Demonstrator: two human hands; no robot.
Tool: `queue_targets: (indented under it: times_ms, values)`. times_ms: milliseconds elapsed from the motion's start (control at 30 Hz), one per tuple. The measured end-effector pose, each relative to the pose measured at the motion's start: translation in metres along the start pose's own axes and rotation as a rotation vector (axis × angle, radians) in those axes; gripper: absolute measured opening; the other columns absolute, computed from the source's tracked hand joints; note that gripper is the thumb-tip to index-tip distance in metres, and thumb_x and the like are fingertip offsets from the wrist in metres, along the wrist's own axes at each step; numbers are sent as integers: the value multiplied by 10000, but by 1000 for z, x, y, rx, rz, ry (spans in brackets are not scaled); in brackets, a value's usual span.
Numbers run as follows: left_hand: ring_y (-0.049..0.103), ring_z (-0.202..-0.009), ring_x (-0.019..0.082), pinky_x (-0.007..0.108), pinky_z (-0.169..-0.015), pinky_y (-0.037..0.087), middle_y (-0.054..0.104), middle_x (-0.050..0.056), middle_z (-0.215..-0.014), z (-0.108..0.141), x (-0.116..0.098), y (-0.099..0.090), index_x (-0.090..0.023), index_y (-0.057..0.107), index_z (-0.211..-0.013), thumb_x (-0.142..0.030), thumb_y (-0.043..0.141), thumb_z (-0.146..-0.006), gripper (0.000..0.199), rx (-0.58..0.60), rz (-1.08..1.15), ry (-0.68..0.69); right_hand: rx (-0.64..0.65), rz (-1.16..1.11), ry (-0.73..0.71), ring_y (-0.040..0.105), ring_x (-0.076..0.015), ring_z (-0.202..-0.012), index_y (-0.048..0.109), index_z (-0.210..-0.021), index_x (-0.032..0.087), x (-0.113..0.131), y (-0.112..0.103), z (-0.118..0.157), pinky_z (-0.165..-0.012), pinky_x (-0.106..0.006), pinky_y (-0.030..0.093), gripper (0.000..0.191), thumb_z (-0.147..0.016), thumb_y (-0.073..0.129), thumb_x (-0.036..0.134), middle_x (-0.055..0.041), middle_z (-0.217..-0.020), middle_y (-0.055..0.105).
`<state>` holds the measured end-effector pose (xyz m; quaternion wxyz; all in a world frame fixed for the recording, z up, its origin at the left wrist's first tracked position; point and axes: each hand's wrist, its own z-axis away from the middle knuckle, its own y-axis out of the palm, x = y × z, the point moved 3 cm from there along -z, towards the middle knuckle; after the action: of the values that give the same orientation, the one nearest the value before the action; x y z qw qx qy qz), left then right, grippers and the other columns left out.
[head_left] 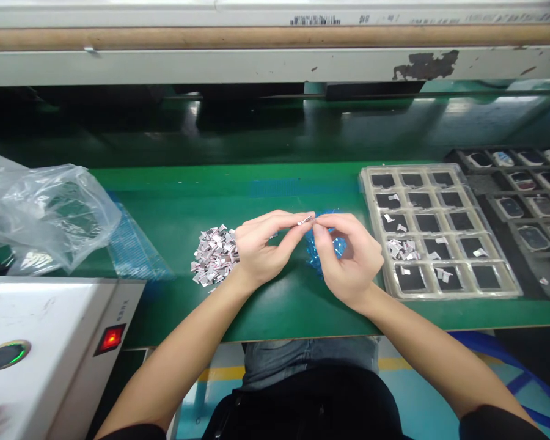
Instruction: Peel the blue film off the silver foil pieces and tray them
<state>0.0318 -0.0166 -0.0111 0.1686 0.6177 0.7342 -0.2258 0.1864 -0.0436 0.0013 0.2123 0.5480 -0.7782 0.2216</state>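
Observation:
My left hand (pixel 268 247) pinches a small silvery-white piece (pixel 305 220) between thumb and forefinger. Close against it, the thumb and forefinger of my right hand (pixel 349 253) are pressed together at the piece's right end; whatever they grip is too small to name. A heap of small white and grey pieces (pixel 214 253) lies on the green table (pixel 275 315), just left of my left hand. Behind and below my right hand is a pile of blue film bits (pixel 339 246), partly hidden by the fingers.
At right stands a clear compartment tray (pixel 449 227) with small white pieces in several cells. Beyond it are black trays (pixel 531 208) holding dark parts. Plastic bags (pixel 50 211) and a white machine (pixel 46 330) with a lit red switch are at left.

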Motion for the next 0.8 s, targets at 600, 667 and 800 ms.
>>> queue_targets:
  times_ms: [600,667,800]
  values:
    - [815,-957,168,262,-849,665,836,63,-1119,-3,-2,-1,-216,789,-1212,-69,761,-958,295,64,36,-12,70,69,-78,739,-209,-946,739,-1170,219,1,0,-4,-687,-339,605,220,-1043,658,59,-70,-1085,781]
    - [813,-1040,203,309,-900,668,823,93,-1190,-5,-3,-1,-212,783,-1252,-97,730,-985,295,109,81,-32,64,86,-82,742,-213,-955,740,-1173,219,0,-1,-4,-693,-341,616,214,-1047,658,66,-77,-1095,777]
    - [804,-1109,222,345,-958,656,818,94,-1218,-9,-3,-2,-231,799,-1259,-123,707,-1007,290,125,98,-43,56,109,-82,741,-209,-958,750,-1183,227,-4,-2,-6,-729,-352,642,237,-1038,660,62,-74,-1105,772]
